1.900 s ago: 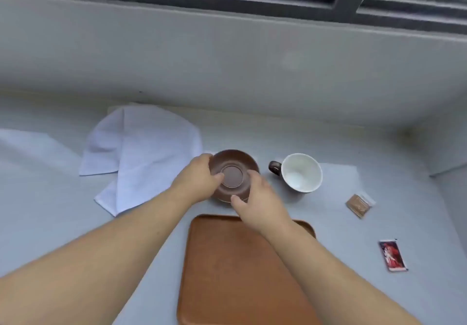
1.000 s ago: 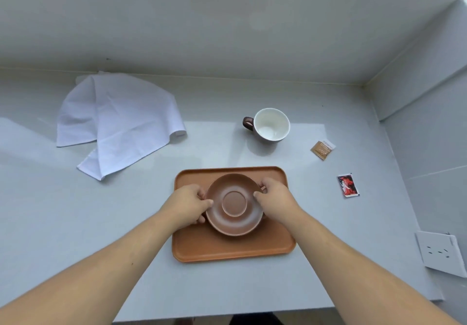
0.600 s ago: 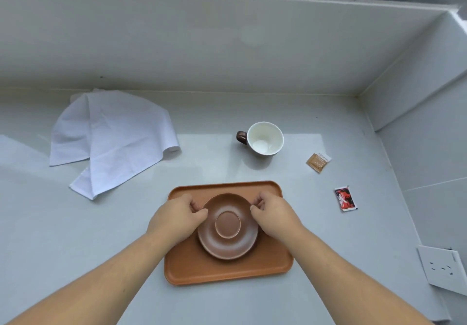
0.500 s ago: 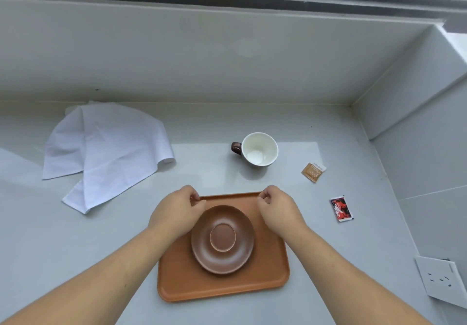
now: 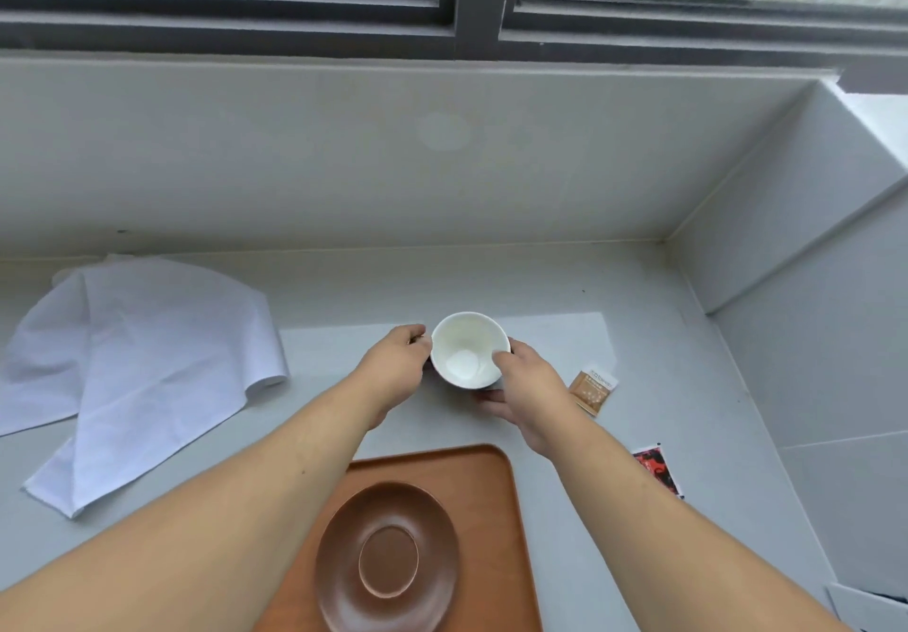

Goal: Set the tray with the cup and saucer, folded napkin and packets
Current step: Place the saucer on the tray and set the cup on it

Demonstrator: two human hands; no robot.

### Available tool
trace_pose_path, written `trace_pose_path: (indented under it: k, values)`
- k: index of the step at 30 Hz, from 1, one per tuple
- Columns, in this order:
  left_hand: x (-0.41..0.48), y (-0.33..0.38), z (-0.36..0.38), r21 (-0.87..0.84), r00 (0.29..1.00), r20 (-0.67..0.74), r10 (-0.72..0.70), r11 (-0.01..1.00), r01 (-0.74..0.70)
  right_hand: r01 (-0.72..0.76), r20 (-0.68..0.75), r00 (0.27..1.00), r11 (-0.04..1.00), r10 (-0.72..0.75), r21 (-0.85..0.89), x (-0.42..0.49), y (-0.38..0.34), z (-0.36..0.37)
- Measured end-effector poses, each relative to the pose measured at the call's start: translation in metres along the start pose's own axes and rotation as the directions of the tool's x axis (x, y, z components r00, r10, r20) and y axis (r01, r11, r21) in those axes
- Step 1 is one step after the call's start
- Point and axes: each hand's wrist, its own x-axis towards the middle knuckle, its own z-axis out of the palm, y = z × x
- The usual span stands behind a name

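Note:
A brown saucer [image 5: 388,558] lies on the orange-brown tray [image 5: 496,499] near the bottom edge. Beyond the tray stands the cup [image 5: 467,351], white inside, on the grey counter. My left hand [image 5: 398,366] is on the cup's left side, where its handle is hidden. My right hand [image 5: 525,386] wraps the cup's right side, thumb at the rim. A white cloth napkin [image 5: 137,361] lies unfolded at the left. A tan packet [image 5: 592,388] sits right of the cup, and a red-and-black packet [image 5: 656,469] lies nearer, partly behind my right forearm.
A grey wall rises behind the counter under a dark window frame [image 5: 467,17]. A side wall [image 5: 806,386] closes off the right. A white socket plate [image 5: 865,607] shows at the bottom right corner.
Both hands let go of the saucer on the tray and moved forward to the cup, closing around it. The view tilted up towards the window.

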Motion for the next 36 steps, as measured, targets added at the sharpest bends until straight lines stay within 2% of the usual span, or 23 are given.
trace_pose_path:
  k: [5,8,11,15,19,26,36]
  values:
    - [-0.026,-0.017,-0.014,0.070,0.994,-0.094,0.055,0.996,-0.048,0.055,-0.077,0.995,0.994,-0.062,-0.090,-0.013,0.005,0.007]
    - [-0.062,-0.033,-0.031,0.146,0.991,-0.107,0.086,0.987,-0.070,0.108,-0.099,0.985,0.952,-0.141,-0.286,-0.040,0.012,0.014]
    - [-0.104,-0.055,-0.048,0.219,0.993,-0.063,0.098,0.972,-0.082,0.141,-0.048,0.981,0.864,-0.187,-0.483,-0.072,0.025,0.024]
    - [-0.144,-0.089,-0.064,0.372,0.998,-0.011,0.056,0.927,-0.048,0.161,0.031,0.985,0.831,-0.171,-0.532,-0.104,0.050,0.038]
    - [-0.164,-0.121,-0.072,0.424,0.999,0.029,0.024,0.905,-0.034,0.168,0.078,0.985,0.798,-0.151,-0.579,-0.121,0.078,0.049]
    - [-0.177,-0.152,-0.070,0.442,0.998,0.055,0.004,0.896,-0.028,0.143,0.050,0.988,0.746,-0.146,-0.650,-0.135,0.105,0.053]
    - [-0.178,-0.157,-0.069,0.414,0.999,0.054,0.007,0.910,-0.029,0.143,0.051,0.988,0.743,-0.145,-0.654,-0.140,0.112,0.052]
